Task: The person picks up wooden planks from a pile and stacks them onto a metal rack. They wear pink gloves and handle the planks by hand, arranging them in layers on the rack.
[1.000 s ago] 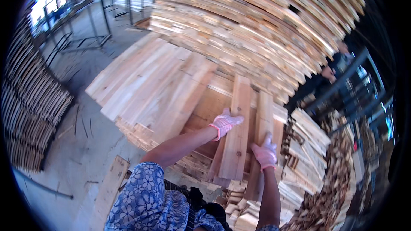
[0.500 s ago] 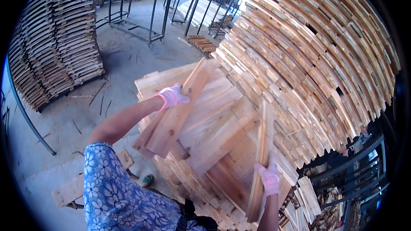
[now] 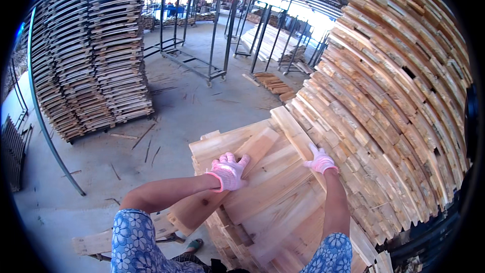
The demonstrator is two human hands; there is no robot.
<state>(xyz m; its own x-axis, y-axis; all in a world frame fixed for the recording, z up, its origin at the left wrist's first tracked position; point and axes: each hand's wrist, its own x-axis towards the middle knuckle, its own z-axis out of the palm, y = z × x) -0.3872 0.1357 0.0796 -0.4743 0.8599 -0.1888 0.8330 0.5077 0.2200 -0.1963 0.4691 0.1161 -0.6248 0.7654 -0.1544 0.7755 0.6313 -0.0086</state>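
Both my hands wear pale pink knit gloves. My left hand [image 3: 230, 172] is closed over a light wooden board [image 3: 202, 205] with a dark knot, which lies slanted across the low pile of boards [image 3: 275, 199] and juts past its left edge. With my right hand [image 3: 321, 160] I grip a narrow wooden board [image 3: 292, 129] along the pile's right side, beside the tall stack; the thumb reaches across its top. The undersides of both boards and part of the fingers are hidden.
A tall, tightly layered wood stack [image 3: 384, 96] rises directly to the right. Another slat stack [image 3: 101, 60] stands at the far left. Wheeled metal frames [image 3: 194, 63] are ahead. A low plank bench [image 3: 93, 242] sits at lower left, and wood scraps [image 3: 144, 136] litter the floor.
My right hand has moved its board forward, from tilted at the near right to lying along the pile's right side. The left hand's board is lower and flatter. The view has tipped up.
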